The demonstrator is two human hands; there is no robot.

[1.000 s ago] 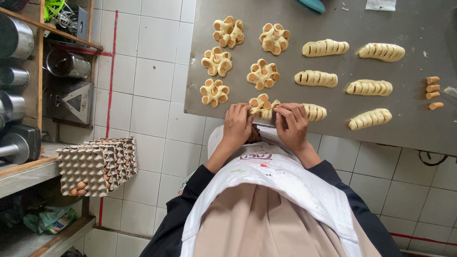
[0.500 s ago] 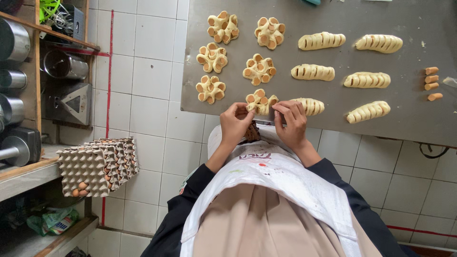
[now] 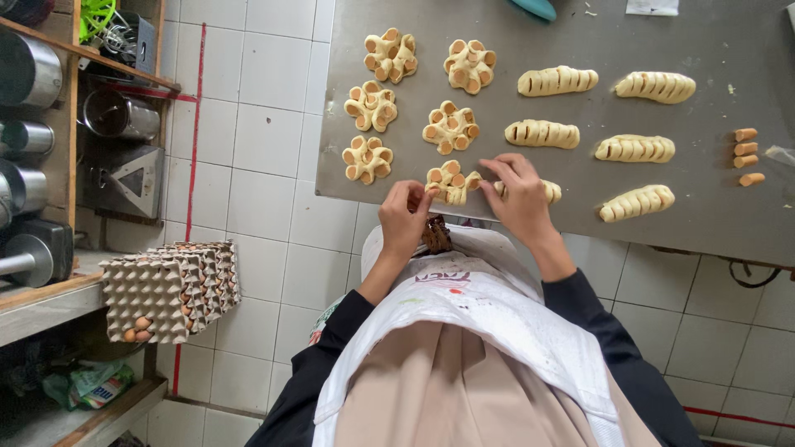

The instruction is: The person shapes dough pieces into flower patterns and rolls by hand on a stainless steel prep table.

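**Two hands shaping a flower-shaped dough piece at the worktop edge**

Two hands are working on one item. The left hand (image 3: 404, 217) is pinching the left edge of the flower-shaped dough piece (image 3: 448, 182) between thumb and fingertips, its grip clenched on the dough. The right hand (image 3: 520, 197) is pressing its fingertips onto the right side of the same piece, fingers bent and touching it; whether it is grasping or only pressing cannot be told. The dough piece is lying on the steel worktop (image 3: 712, 223), near its front edge, with sausage rounds set in its petals.

Five finished flower pieces (image 3: 391, 55) are lying beyond it in two columns, apart from one another. Five ridged long rolls (image 3: 557, 80) are lying to the right in two columns; a sixth (image 3: 550, 191) is showing partly from behind the right hand. Four short sausage pieces (image 3: 745, 153) are sitting near the right edge of the worktop, close together.

Stacked egg trays (image 3: 170, 285) are resting on a wooden shelf (image 3: 41, 298) at the left, a few eggs showing at one corner. Metal tins (image 3: 29, 70) are lying on the shelves above. White floor tiles (image 3: 265, 141) are showing below the worktop.
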